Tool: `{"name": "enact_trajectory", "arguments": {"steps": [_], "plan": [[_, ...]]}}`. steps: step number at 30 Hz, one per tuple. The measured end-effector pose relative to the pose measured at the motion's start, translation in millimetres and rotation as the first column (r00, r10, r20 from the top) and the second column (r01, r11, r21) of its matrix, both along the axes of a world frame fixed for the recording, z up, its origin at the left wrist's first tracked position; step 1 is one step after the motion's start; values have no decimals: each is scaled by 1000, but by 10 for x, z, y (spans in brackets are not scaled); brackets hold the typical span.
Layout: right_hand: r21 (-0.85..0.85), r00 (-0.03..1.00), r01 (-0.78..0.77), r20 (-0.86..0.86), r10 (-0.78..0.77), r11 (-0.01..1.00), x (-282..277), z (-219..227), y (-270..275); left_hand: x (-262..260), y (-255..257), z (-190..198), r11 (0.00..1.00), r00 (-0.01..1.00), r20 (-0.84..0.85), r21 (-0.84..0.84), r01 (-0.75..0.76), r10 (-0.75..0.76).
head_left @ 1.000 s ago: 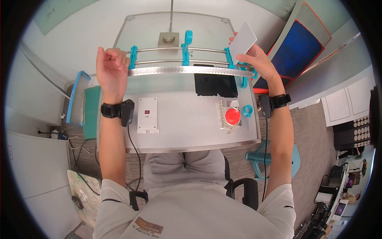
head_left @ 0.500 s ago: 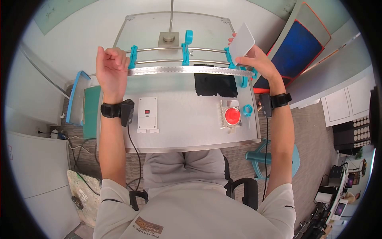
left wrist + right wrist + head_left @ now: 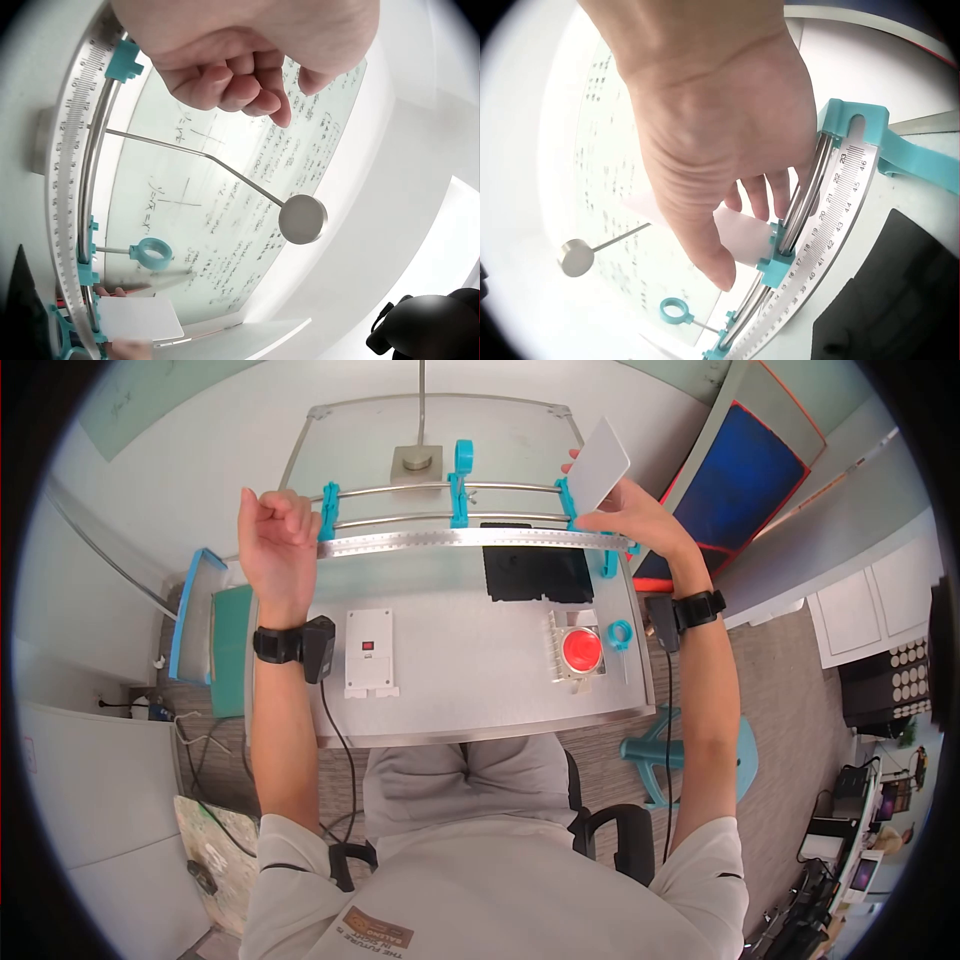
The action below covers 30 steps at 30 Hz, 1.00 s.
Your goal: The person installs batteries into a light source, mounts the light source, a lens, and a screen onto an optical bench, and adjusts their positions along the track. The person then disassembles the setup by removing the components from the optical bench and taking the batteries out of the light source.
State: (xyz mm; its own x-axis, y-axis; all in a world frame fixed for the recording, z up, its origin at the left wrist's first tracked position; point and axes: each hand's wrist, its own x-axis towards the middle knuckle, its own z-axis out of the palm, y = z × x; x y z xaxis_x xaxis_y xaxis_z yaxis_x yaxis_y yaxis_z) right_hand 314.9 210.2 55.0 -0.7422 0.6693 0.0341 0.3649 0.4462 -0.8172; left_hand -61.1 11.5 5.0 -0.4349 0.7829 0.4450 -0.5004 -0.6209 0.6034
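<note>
A white rectangular card (image 3: 601, 466) stands tilted at the right end of a two-rod rail. My right hand (image 3: 640, 518) holds it between thumb and fingers, its lower edge right at the right teal clamp (image 3: 566, 502). From the right wrist, the card (image 3: 742, 234) shows partly behind the thumb and beside the teal clamp (image 3: 778, 268). My left hand (image 3: 277, 550) hovers by the rail's left teal clamp (image 3: 328, 510), palm up, fingers loosely curled around nothing. Along the rail's near side runs a metal ruler (image 3: 420, 542). A teal ring (image 3: 464, 457) rises from the middle clamp.
On the table (image 3: 450, 690) lie a white switch box (image 3: 370, 650), a red round-topped device (image 3: 581, 650), a small teal ring (image 3: 620, 634) and a black sheet (image 3: 538, 565). Behind the rail, a metal base (image 3: 416, 463) carries a tall rod.
The head view has shifted slightly. My right hand has brought the card a little closer to the right clamp, which it now partly overlaps. The left hand stays where it was.
</note>
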Motion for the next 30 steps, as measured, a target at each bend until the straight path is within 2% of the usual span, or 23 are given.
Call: {"name": "enact_trajectory", "arguments": {"steps": [2,5,11,22,26,28,30], "plan": [[33,996,-14,91,11,999,-18,10,-10,-3,-1,-3,1000,1000,2,-4,0,0],[59,993,7,118,-14,998,-35,50,-70,-2,2,-7,1000,1000,4,-17,4,-4],[79,995,-12,96,5,997,15,-35,13,-2,3,-6,999,999,7,-22,41,-40],[93,998,-31,54,26,995,54,-83,42,54,-4,32,997,999,40,-72,1,2],[113,998,-37,58,31,993,163,106,-74,60,7,28,997,1000,30,-81,3,-1],[47,992,66,-113,-60,997,337,189,-189,-15,4,-22,999,999,-6,-11,39,-39],[65,936,55,-352,-28,996,530,150,-172,-44,-11,-29,999,998,-36,3,43,-43]]}}
